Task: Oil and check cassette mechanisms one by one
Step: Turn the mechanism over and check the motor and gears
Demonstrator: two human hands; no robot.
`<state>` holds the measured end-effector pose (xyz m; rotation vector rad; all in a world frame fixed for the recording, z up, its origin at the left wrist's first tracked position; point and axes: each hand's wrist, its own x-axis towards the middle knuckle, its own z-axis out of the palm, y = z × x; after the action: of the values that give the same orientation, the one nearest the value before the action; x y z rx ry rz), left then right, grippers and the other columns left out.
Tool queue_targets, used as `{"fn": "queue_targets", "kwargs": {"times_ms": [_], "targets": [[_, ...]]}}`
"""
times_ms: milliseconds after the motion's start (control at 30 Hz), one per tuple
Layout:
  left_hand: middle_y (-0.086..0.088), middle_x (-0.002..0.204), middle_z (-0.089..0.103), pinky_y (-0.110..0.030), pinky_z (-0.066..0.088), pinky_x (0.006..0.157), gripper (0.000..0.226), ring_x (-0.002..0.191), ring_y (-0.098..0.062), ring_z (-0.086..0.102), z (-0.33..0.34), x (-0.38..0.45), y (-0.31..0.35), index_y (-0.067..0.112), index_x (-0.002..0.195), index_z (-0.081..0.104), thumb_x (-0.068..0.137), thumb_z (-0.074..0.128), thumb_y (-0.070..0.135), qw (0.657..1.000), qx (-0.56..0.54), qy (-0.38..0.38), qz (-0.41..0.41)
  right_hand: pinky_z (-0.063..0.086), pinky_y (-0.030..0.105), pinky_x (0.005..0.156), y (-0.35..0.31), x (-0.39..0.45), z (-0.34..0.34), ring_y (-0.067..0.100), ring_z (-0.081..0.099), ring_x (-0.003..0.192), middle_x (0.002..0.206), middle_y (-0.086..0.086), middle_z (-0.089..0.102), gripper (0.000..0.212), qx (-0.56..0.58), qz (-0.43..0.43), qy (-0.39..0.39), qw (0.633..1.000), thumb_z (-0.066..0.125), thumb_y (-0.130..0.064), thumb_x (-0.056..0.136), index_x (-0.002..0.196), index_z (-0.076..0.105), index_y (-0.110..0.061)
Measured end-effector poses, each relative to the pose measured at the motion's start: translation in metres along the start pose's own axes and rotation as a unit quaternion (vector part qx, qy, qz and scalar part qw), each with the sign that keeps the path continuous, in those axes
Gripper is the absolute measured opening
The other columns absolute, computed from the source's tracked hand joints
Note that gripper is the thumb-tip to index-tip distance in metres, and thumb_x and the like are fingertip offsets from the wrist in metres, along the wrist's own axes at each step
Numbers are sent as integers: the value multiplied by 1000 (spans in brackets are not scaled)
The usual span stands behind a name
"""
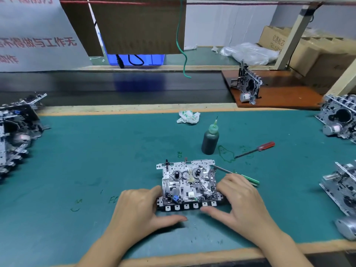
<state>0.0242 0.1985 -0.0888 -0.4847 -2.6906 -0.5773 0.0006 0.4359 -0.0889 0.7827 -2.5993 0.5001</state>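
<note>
1 cassette mechanism [187, 185] flat on the green mat [96, 151], just below centre, face up, 2 reel hubs showing, 6 white key tabs along its near edge. Left hand [138, 207] at the 9 o'clock side of it, fingers curled against the left edge, thumb stretched along the mat under the key row. Right hand [238, 197] at the 3 o'clock side, fingers curled over the right edge, thumb pointing in below the keys; a green-handled tool [248, 179] tucked under those fingers, its metal shaft reaching toward the mechanism's upper right corner.

At 1 o'clock from the mechanism, 1 dark oil bottle [210, 138] upright with a green needle tip. At 2 o'clock, 1 red-handled screwdriver [256, 149] lying flat, well apart from the bottle. At 12 o'clock, 1 crumpled white wrapper [188, 116].

Pile of mechanisms [15, 130] at the far 9 o'clock edge, number not countable. 2 more mechanisms visible at the 3 o'clock edge [341, 120], [339, 187]. 1 upright mechanism [248, 83] on a brown board [279, 95] at 1 o'clock, beyond the mat.
</note>
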Motion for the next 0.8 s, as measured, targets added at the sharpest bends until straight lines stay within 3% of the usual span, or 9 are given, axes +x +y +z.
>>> {"fn": "queue_targets", "kwargs": {"times_ms": [133,200,267,367,500,567,667,733,800], "targets": [[-3,41,38,-22,23,41,62,43,-18,34,-6,1,1,23,53,35,68,42,83,995,-83,20,-52,34,29,64,-3,4,-7,10,40,67,65,-8,44,44,162,78,-47,983,49,-63,78,66,47,-20],[-4,43,39,-25,25,45,64,42,-12,25,-8,3,1,23,58,44,70,39,86,974,-195,33,-110,36,35,65,-9,8,-8,12,41,63,59,-1,44,50,213,138,-40,966,42,-64,78,59,43,-18],[1,35,38,-24,29,44,53,37,-8,31,-12,6,3,26,51,51,76,46,73,949,-271,76,-141,38,37,61,-17,15,-11,17,42,56,54,9,47,61,241,190,-20,951,40,-68,75,54,45,-11],[-1,28,38,-16,30,40,62,29,-7,34,-16,14,8,15,40,49,76,47,64,916,-326,117,-200,33,20,50,-27,26,-16,6,40,43,44,6,49,69,281,256,-30,924,40,-77,74,51,54,-13],[-9,29,43,-16,36,41,70,29,-15,39,-16,21,1,14,33,47,82,55,64,887,-354,76,-287,34,11,48,-29,41,-20,6,40,39,36,-2,44,73,304,295,-88,902,44,-81,70,41,54,-15],[-12,32,46,-18,38,41,69,30,-17,43,-17,23,-4,15,33,47,82,50,64,880,-358,53,-308,33,13,48,-31,48,-20,6,39,39,35,-4,43,73,304,298,-103,899,43,-81,67,39,51,-15],[-8,33,48,-21,39,43,75,33,-16,45,-18,24,-8,14,35,48,79,44,75,892,-324,26,-315,40,29,59,-30,52,-16,10,37,42,37,0,40,77,214,277,-79,933,35,-80,76,47,46,-10],[-3,38,52,-26,40,50,78,41,-15,50,-18,26,-9,15,43,51,79,27,79,935,-179,28,-304,39,29,59,-27,53,-15,16,37,47,47,7,41,75,97,244,-61,963,19,-80,73,56,41,-11],[2,52,58,-27,40,56,77,56,-14,54,-20,31,-12,17,54,55,77,16,79,958,-63,59,-275,31,26,51,-19,53,-16,14,40,52,52,2,44,73,22,216,-54,975,13,-83,69,56,38,-15]]}}
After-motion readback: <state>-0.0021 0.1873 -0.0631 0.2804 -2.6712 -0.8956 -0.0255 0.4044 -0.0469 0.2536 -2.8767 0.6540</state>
